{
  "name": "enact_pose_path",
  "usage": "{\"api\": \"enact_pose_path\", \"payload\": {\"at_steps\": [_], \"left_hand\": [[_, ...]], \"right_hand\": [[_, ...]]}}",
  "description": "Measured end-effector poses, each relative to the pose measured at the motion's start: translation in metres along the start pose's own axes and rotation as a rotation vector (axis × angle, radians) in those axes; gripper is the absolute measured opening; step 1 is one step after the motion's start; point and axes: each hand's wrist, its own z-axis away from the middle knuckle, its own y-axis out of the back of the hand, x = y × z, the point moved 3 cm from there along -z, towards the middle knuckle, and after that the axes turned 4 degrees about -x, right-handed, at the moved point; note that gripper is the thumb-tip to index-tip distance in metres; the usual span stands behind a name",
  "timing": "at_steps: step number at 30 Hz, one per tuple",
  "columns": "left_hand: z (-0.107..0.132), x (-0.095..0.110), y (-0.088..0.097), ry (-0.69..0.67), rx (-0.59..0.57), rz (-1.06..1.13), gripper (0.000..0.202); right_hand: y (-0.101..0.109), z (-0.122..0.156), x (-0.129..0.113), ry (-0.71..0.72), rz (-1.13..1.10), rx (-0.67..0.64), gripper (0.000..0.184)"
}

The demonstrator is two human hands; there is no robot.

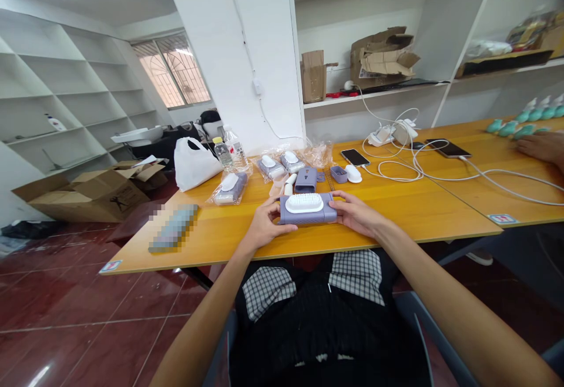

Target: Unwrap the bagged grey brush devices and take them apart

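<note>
My left hand [268, 226] and my right hand [355, 214] grip the two short ends of a lavender plastic case [307, 216]. A white oval bristled brush top [304, 203] sits on the case. Just beyond it stand a smaller lavender box [305, 180], a lavender cup [338, 174] and a white oval piece [353, 173]. Several similar lavender-and-white items in clear plastic bags [229, 190] lie further left on the yellow wooden table [409, 211].
Two phones [355, 157] on white charging cables [396, 167] lie to the right. At the far right, another person's hand [541, 147] is near several teal bottles [524, 120]. A white carrier bag [196, 165] and water bottles stand back left. A cardboard box [88, 196] sits on the floor.
</note>
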Motion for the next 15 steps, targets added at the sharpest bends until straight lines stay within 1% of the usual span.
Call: {"api": "enact_pose_path", "payload": {"at_steps": [4, 7, 9, 11, 13, 15], "left_hand": [[0.000, 0.000, 0.001, -0.011, -0.005, -0.024, 0.046], [0.000, -0.004, 0.002, -0.019, 0.033, -0.026, 0.053], [0.001, -0.008, 0.002, -0.001, 0.064, -0.002, 0.059], [0.001, -0.012, 0.002, 0.035, 0.071, 0.032, 0.061], [0.001, -0.013, 0.001, 0.051, 0.054, 0.052, 0.060], [0.001, -0.010, 0.001, 0.033, 0.024, 0.056, 0.053]], "right_hand": [[0.001, 0.000, 0.000, -0.002, -0.016, -0.003, 0.050], [0.001, 0.000, -0.001, 0.000, -0.012, -0.027, 0.050], [0.002, 0.000, -0.001, 0.003, -0.014, -0.032, 0.049], [0.003, 0.000, 0.000, 0.006, -0.017, -0.030, 0.048], [0.004, 0.000, 0.000, 0.010, -0.013, -0.033, 0.047], [0.004, 0.000, 0.000, 0.014, -0.008, -0.042, 0.046]]}}
